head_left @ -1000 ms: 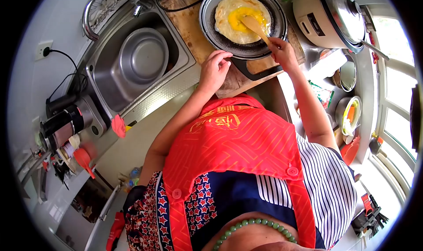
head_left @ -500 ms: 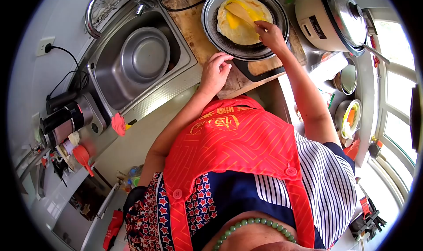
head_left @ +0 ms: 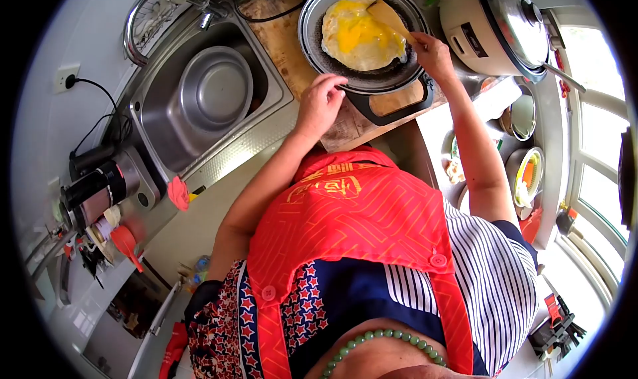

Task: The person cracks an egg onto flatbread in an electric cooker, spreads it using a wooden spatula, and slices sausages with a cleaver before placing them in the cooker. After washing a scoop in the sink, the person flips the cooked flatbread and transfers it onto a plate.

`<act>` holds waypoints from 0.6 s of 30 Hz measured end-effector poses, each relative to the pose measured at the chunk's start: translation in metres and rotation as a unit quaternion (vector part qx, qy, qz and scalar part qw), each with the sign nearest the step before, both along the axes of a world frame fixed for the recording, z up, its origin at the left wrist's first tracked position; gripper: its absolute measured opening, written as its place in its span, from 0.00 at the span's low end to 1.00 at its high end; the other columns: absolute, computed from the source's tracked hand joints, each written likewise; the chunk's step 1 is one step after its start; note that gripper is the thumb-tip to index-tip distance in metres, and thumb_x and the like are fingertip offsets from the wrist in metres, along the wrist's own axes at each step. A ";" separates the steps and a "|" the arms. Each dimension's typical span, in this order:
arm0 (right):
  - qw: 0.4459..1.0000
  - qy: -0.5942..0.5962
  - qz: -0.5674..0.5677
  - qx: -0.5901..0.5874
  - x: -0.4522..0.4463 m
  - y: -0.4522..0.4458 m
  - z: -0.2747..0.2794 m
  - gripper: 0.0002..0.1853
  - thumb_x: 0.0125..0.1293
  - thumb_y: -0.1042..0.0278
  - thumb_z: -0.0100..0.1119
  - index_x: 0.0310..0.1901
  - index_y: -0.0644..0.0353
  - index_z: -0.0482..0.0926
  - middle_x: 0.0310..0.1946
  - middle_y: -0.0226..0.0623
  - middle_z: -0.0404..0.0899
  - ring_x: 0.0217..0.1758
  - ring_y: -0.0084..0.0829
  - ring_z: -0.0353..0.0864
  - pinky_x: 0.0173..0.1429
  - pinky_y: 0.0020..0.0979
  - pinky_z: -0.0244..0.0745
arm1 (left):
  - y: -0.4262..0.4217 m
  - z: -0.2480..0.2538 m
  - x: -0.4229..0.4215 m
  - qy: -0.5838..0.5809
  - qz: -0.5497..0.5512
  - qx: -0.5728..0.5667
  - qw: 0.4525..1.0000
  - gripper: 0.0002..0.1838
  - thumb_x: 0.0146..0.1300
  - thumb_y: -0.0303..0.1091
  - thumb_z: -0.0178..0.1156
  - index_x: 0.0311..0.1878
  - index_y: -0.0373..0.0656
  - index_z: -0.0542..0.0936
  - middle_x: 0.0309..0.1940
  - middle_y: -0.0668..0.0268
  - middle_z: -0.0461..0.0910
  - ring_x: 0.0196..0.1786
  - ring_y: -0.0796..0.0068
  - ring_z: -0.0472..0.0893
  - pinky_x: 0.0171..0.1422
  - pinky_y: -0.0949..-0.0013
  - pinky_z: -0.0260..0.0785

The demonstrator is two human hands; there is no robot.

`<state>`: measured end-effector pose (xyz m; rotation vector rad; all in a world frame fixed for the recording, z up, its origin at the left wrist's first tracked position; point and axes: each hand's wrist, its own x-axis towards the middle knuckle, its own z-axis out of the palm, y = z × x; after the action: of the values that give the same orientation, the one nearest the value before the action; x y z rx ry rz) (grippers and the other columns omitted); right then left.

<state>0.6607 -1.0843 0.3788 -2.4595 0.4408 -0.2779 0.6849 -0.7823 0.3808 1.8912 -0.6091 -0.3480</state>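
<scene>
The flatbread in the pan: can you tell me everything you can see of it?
The flatbread is thin, pale and roughly round, with an uneven edge. Glossy yellow streaks, which look like runny egg, spread over its middle and upper part. It lies flat inside the round, dark-surfaced pan, whose speckled cooking surface shows around it. The flat end of a wooden spatula, held in the right hand, is at its upper right edge. Its underside is hidden.

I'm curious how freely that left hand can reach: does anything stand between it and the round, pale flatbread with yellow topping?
Yes: the raised rim of the round grey pan stands between the bare left hand and the flatbread. The light-brown wooden spatula is on the bread's other side, not between them.
</scene>
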 end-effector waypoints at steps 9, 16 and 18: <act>0.992 -0.040 0.010 -0.116 -0.016 -0.017 0.014 0.13 0.63 0.72 0.53 0.49 0.58 0.79 0.41 0.47 0.80 0.44 0.50 0.79 0.48 0.41 0.74 | -0.036 0.003 0.130 -0.238 0.011 0.211 0.948 0.05 0.59 0.31 0.59 0.34 0.46 0.84 0.40 0.61 0.79 0.41 0.59 0.80 0.46 0.63 0.74; 0.988 0.038 -0.031 -0.149 -0.024 -0.007 0.040 0.14 0.64 0.72 0.52 0.52 0.52 0.78 0.42 0.42 0.79 0.43 0.47 0.79 0.45 0.42 0.75 | -0.080 -0.018 0.170 -0.315 0.004 0.336 0.887 0.09 0.59 0.32 0.55 0.38 0.46 0.84 0.43 0.61 0.78 0.50 0.56 0.76 0.55 0.58 0.71; 0.986 0.044 -0.014 -0.158 -0.027 -0.014 0.034 0.14 0.65 0.72 0.52 0.51 0.52 0.78 0.41 0.42 0.79 0.42 0.47 0.80 0.44 0.42 0.75 | -0.089 -0.013 0.170 -0.293 -0.012 0.370 0.882 0.10 0.57 0.28 0.56 0.39 0.42 0.84 0.48 0.59 0.76 0.54 0.56 0.74 0.57 0.57 0.72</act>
<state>0.6340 -1.0980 0.4133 -2.7859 0.5015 -0.2684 0.8552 -0.8716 0.3676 2.7678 -0.9960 0.0085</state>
